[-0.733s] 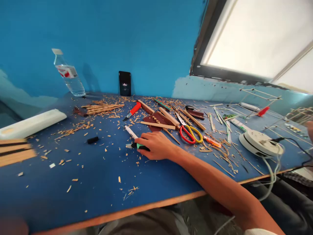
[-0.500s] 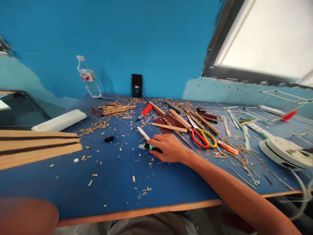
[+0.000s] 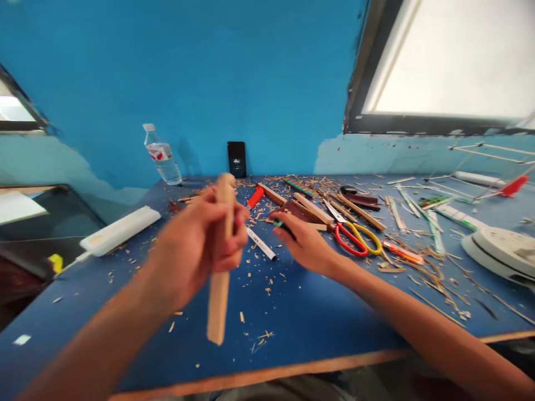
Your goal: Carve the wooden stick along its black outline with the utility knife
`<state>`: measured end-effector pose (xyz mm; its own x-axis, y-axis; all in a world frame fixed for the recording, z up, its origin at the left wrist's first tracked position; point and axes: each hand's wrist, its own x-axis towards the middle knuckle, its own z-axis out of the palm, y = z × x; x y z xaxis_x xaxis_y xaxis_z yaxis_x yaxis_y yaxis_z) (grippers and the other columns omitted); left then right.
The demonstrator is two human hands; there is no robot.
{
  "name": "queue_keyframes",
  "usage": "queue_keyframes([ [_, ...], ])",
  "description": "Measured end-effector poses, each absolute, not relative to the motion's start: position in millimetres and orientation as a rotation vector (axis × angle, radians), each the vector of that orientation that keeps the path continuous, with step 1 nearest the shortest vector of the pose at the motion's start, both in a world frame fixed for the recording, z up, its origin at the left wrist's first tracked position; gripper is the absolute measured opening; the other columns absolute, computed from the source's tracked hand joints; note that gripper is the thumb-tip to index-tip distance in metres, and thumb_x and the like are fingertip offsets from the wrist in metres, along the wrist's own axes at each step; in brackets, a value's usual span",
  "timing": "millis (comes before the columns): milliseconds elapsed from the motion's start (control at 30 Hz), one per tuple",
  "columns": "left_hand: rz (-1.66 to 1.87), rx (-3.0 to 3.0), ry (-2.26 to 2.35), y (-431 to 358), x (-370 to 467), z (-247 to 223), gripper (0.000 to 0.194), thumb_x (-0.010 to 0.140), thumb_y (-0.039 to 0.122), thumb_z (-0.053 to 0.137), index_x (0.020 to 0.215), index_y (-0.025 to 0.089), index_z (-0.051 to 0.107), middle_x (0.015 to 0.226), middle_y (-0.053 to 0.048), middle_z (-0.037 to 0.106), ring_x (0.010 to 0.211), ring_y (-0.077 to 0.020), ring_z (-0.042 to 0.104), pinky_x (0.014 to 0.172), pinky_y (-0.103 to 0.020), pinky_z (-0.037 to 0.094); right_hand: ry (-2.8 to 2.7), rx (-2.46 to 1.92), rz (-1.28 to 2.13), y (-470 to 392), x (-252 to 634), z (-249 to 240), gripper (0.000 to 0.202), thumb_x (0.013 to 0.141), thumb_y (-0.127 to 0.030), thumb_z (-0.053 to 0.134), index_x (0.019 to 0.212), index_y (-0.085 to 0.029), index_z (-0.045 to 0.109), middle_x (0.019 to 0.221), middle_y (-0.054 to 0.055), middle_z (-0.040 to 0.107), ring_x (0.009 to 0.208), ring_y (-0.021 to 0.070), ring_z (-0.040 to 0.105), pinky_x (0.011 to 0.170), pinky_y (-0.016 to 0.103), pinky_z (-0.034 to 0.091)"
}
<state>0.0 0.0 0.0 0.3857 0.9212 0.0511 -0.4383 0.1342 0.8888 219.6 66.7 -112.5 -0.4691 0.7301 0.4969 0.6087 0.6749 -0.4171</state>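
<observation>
My left hand is raised above the table and closed around a wooden stick, which stands nearly upright in my fist. To its right, my right hand is closed on a small craft knife with a green and black handle; its blade cannot be made out now. Between the two hands a white marker lies on the blue table. Behind them is a red-handled cutter, partly hidden by my left hand.
Scissors, an orange cutter and wood pieces lie to the right. A water bottle and a phone stand by the wall. A white block-like object lies left, a round white device far right.
My left hand has come up into the middle with a wooden stick. My right hand has lifted the craft knife away from the marker. The wooden strips at the left are no longer there.
</observation>
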Motion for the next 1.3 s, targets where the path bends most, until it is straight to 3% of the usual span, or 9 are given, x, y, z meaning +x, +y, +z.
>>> queue_keyframes([
  [67, 1.052, 1.001, 0.650, -1.5, 6.1, -15.3, 0.003, 0.096, 0.015, 0.054, 0.094, 0.017, 0.053, 0.076, 0.003, 0.058, 0.054, -0.0072, 0.052, 0.040, -0.014, 0.042, -2.096, -1.041, 0.329, 63.6, 220.1, -111.4, 0.040, 0.112, -0.040, 0.021, 0.140, -0.020, 0.043, 0.095, 0.005, 0.065, 0.074, 0.0163, 0.059, 0.064, 0.029, 0.046],
  [133, 0.999, 1.013, 0.670, -2.4, 12.7, -31.6, 0.006, 0.094, 0.019, 0.057, 0.092, 0.018, 0.051, 0.073, 0.003, 0.057, 0.055, -0.0087, 0.053, 0.041, -0.016, 0.046, -2.017, -1.026, 0.416, 56.0, 222.3, -111.7, 0.041, 0.112, -0.042, 0.017, 0.140, -0.023, 0.041, 0.087, 0.002, 0.060, 0.062, 0.0150, 0.053, 0.056, 0.029, 0.043],
  [300, 0.845, 0.931, 0.651, -3.5, 14.2, -60.8, 0.011, 0.096, 0.031, 0.057, 0.097, 0.022, 0.050, 0.070, 0.006, 0.050, 0.054, -0.0071, 0.046, 0.040, -0.013, 0.043, -2.041, -0.844, 0.472, 29.9, 228.8, -114.0, 0.031, 0.109, -0.047, 0.035, 0.126, -0.029, 0.054, 0.089, 0.003, 0.065, 0.071, 0.0178, 0.060, 0.064, 0.034, 0.048],
  [500, 0.734, 0.953, 0.687, -2.9, 4.9, -79.1, 0.020, 0.090, 0.034, 0.064, 0.095, 0.024, 0.046, 0.064, 0.010, 0.037, 0.049, -0.0034, 0.024, 0.043, -0.011, 0.025, -2.214, -0.753, 0.087, 21.0, 225.2, -122.0, 0.027, 0.104, -0.042, 0.047, 0.123, -0.025, 0.053, 0.085, 0.005, 0.065, 0.064, 0.0181, 0.060, 0.056, 0.034, 0.045],
  [800, 0.655, 1.259, 0.830, -3.9, 8.9, -78.8, 0.042, 0.090, 0.048, 0.073, 0.085, 0.022, 0.040, 0.073, 0.008, 0.033, 0.063, -0.0081, 0.025, 0.053, -0.021, 0.026, -2.196, -0.742, 0.032, 19.0, 219.1, -117.9, 0.025, 0.102, -0.036, 0.049, 0.117, -0.017, 0.055, 0.081, 0.002, 0.062, 0.061, 0.0160, 0.058, 0.053, 0.030, 0.043],
  [1000, 0.693, 1.226, 0.837, -4.4, 11.6, -80.0, 0.043, 0.089, 0.046, 0.075, 0.081, 0.021, 0.041, 0.068, 0.010, 0.030, 0.058, -0.0061, 0.022, 0.049, -0.019, 0.022, -2.219, -0.752, 0.016, 20.1, 220.5, -118.8, 0.024, 0.104, -0.036, 0.046, 0.118, -0.018, 0.055, 0.081, 0.001, 0.061, 0.059, 0.0150, 0.055, 0.053, 0.030, 0.041],
  [1300, 0.715, 1.086, 0.832, -4.2, 15.8, -80.4, 0.039, 0.087, 0.027, 0.080, 0.080, 0.020, 0.042, 0.061, 0.013, 0.033, 0.046, -0.0003, 0.024, 0.045, -0.013, 0.023, -2.226, -0.746, -0.013, 19.5, 220.7, -116.6, 0.026, 0.105, -0.036, 0.046, 0.119, -0.017, 0.055, 0.082, 0.003, 0.062, 0.062, 0.0164, 0.056, 0.055, 0.031, 0.042],
])
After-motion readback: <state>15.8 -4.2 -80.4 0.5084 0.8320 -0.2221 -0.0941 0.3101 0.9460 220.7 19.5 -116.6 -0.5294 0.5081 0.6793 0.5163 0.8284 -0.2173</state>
